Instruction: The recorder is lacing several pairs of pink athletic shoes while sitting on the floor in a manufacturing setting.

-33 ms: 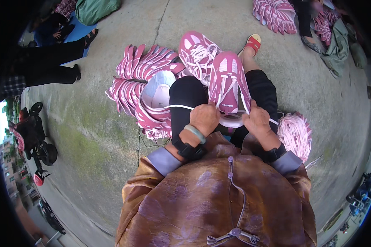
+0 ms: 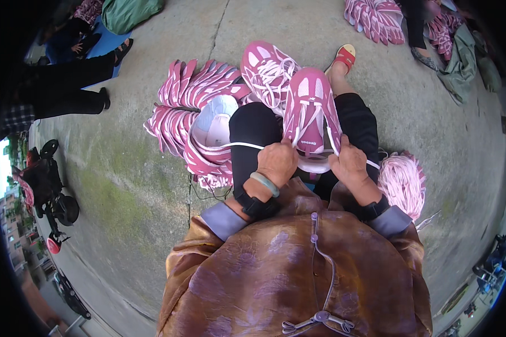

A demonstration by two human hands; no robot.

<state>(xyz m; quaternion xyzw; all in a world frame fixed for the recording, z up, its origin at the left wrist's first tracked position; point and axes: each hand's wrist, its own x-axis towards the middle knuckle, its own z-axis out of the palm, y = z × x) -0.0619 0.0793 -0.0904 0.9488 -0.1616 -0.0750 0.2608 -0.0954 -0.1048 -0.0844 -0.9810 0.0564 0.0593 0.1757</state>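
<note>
A pink shoe upper (image 2: 311, 81) with white mesh panels lies over my lap, its toe pointing away from me. A white shoelace (image 2: 243, 145) is threaded near its toe, and its ends run out past both my hands. My left hand (image 2: 278, 161) is closed on the left eyelet edge of the upper, with lace at its fingers. On the opposite edge my right hand (image 2: 348, 164) is closed in the same way. Both hands' fingertips are partly hidden. Beyond the left knee sits another pink upper (image 2: 262, 59), loosely laced in white.
Stacked pink uppers (image 2: 180, 115) lie on the concrete to the left. A bundle of white-pink laces (image 2: 402, 182) rests by my right leg. Farther off are more uppers (image 2: 376, 22), a green sack (image 2: 130, 14), other people's legs (image 2: 67, 101) and a parked scooter (image 2: 45, 182).
The whole view has shifted very slightly. Both hands keep their hold on the upper's two edges.
</note>
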